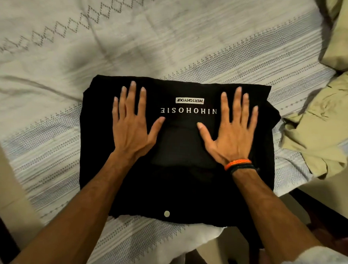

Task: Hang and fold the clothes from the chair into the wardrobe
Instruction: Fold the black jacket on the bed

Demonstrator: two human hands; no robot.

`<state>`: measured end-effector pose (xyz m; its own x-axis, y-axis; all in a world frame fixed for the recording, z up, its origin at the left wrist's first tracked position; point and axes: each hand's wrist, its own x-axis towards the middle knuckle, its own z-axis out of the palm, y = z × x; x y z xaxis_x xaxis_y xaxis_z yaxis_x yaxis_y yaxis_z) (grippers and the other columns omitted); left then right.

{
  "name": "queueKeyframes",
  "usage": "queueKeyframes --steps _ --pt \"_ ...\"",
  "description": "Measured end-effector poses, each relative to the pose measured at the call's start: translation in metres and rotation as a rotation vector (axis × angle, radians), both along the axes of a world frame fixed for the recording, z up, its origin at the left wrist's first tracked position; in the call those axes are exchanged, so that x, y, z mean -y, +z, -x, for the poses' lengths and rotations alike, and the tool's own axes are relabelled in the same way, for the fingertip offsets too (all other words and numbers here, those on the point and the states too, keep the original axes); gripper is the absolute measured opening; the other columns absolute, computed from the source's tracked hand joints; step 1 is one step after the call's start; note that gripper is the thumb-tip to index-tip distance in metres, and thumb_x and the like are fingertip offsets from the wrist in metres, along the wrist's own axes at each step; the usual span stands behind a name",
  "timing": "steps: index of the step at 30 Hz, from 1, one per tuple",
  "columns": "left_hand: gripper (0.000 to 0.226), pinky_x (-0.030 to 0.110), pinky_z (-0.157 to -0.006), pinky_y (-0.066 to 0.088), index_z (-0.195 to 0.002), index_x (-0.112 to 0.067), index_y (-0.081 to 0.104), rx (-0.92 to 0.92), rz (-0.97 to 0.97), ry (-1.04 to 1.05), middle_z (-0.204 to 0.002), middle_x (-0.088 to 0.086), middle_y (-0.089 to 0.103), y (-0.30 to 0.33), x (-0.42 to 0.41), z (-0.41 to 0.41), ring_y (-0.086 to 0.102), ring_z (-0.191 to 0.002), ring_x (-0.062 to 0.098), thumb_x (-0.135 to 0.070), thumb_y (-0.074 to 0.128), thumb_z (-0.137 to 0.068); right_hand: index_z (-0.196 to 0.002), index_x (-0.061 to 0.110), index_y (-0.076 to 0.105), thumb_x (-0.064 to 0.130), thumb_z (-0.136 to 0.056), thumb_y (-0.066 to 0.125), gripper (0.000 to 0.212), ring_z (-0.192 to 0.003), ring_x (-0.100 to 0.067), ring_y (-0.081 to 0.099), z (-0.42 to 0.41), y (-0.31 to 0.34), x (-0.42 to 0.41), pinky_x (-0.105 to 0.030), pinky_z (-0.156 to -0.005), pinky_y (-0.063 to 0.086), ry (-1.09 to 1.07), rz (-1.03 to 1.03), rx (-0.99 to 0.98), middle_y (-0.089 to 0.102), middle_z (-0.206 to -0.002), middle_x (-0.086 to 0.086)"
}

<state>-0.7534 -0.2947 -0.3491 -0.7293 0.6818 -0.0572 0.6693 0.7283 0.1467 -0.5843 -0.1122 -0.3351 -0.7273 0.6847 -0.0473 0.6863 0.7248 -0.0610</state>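
Observation:
A black garment (177, 181) lies folded into a rectangle on the bed, with white lettering and a small white label facing up near its far edge. A pale round button shows near its close edge. My left hand (130, 126) presses flat on the left half, fingers straight and spread. My right hand (231, 134), with orange and black bands at the wrist, presses flat on the right half in the same way. Neither hand grips the cloth.
The bed is covered by a pale sheet (93, 50) with grey-blue woven stripes and a diamond border. A crumpled khaki garment (318, 141) lies at the right edge of the bed. Dark floor or furniture shows at the lower right and lower left.

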Motion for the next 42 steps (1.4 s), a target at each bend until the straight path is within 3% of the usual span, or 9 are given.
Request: queueKeyframes --steps 9,13,16,20,23,28,31,36,42 --pt "0.08 0.058 -0.12 0.0 -0.158 -0.018 0.005 0.046 0.054 0.022 -0.166 0.006 -0.001 -0.03 0.004 0.02 -0.007 -0.152 0.026 -0.067 0.019 -0.097 -0.158 0.014 0.001 0.078 -0.089 0.014 0.095 -0.152 -0.028 -0.005 -0.003 -0.039 -0.017 -0.057 -0.121 0.004 -0.062 0.07 0.042 -0.004 -0.164 -0.016" --pt "0.08 0.06 -0.119 -0.005 -0.158 -0.019 0.008 0.075 0.086 0.003 -0.166 0.006 0.001 -0.028 0.007 0.021 -0.005 -0.152 0.026 -0.068 0.019 -0.096 -0.158 0.015 0.004 0.077 -0.089 0.019 0.094 -0.153 -0.027 -0.005 -0.002 -0.039 -0.014 -0.056 -0.121 0.002 -0.049 0.126 0.036 -0.003 -0.165 -0.015" --pt "0.072 0.058 -0.116 -0.012 -0.154 -0.018 0.026 0.082 0.016 0.061 -0.162 0.007 0.018 -0.011 0.001 0.029 0.007 -0.152 0.027 -0.063 0.026 -0.098 -0.155 0.01 0.021 0.07 -0.091 0.035 0.089 -0.152 -0.028 0.007 0.003 -0.023 -0.021 -0.055 -0.122 -0.001 -0.075 0.148 -0.08 0.01 -0.164 -0.016" --pt "0.064 0.052 -0.121 0.01 -0.147 -0.01 0.035 0.171 -0.034 -0.022 -0.148 0.015 0.04 0.017 -0.024 0.068 0.032 -0.139 0.035 -0.04 0.055 -0.094 -0.143 0.009 0.044 0.056 -0.088 0.054 0.073 -0.145 -0.031 0.028 0.03 0.002 -0.052 -0.051 -0.123 0.003 0.089 0.191 -0.144 0.039 -0.152 -0.015" --pt "0.073 0.05 -0.114 0.028 -0.147 -0.016 0.037 0.419 0.157 -0.108 -0.144 0.016 0.043 0.035 -0.048 0.103 0.04 -0.133 0.036 -0.038 0.071 -0.086 -0.134 0.014 0.054 0.062 -0.079 0.063 0.073 -0.129 -0.032 0.047 0.058 0.022 -0.086 -0.049 -0.117 0.025 0.191 0.402 0.052 0.056 -0.134 -0.013" --pt "0.074 0.048 -0.104 0.036 -0.136 -0.024 0.05 0.506 0.457 -0.162 -0.129 0.007 0.059 0.056 -0.064 0.127 0.052 -0.122 0.031 -0.047 0.082 -0.073 -0.119 0.018 0.066 0.049 -0.063 0.089 0.068 -0.114 -0.029 0.059 0.088 0.054 -0.107 -0.034 -0.094 0.045 0.193 0.588 0.417 0.067 -0.118 -0.008" --pt "0.068 0.047 -0.102 0.036 -0.133 -0.021 0.052 0.483 0.49 -0.201 -0.126 0.007 0.06 0.058 -0.063 0.119 0.054 -0.119 0.031 -0.046 0.079 -0.076 -0.116 0.02 0.067 0.044 -0.062 0.09 0.064 -0.11 -0.03 0.06 0.091 0.059 -0.104 -0.033 -0.089 0.047 0.21 0.59 0.482 0.068 -0.109 -0.006" --pt "0.058 0.041 -0.087 0.043 -0.128 -0.017 0.054 0.42 0.39 -0.153 -0.118 0.012 0.062 0.073 -0.059 0.112 0.056 -0.111 0.032 -0.037 0.079 -0.079 -0.129 0.026 0.058 0.057 -0.065 0.083 0.075 -0.119 -0.033 0.055 0.088 0.065 -0.099 -0.043 -0.096 0.044 0.197 0.403 0.474 0.062 -0.125 -0.01" --pt "0.047 0.045 -0.096 0.036 -0.122 -0.017 0.054 0.176 0.201 -0.047 -0.109 0.015 0.065 0.121 -0.059 0.119 0.057 -0.108 0.037 -0.034 0.075 -0.083 -0.119 0.023 0.061 0.051 -0.074 0.079 0.056 -0.11 -0.036 0.059 0.107 0.12 -0.104 -0.042 -0.088 0.044 0.212 0.202 0.268 0.066 -0.113 -0.014"
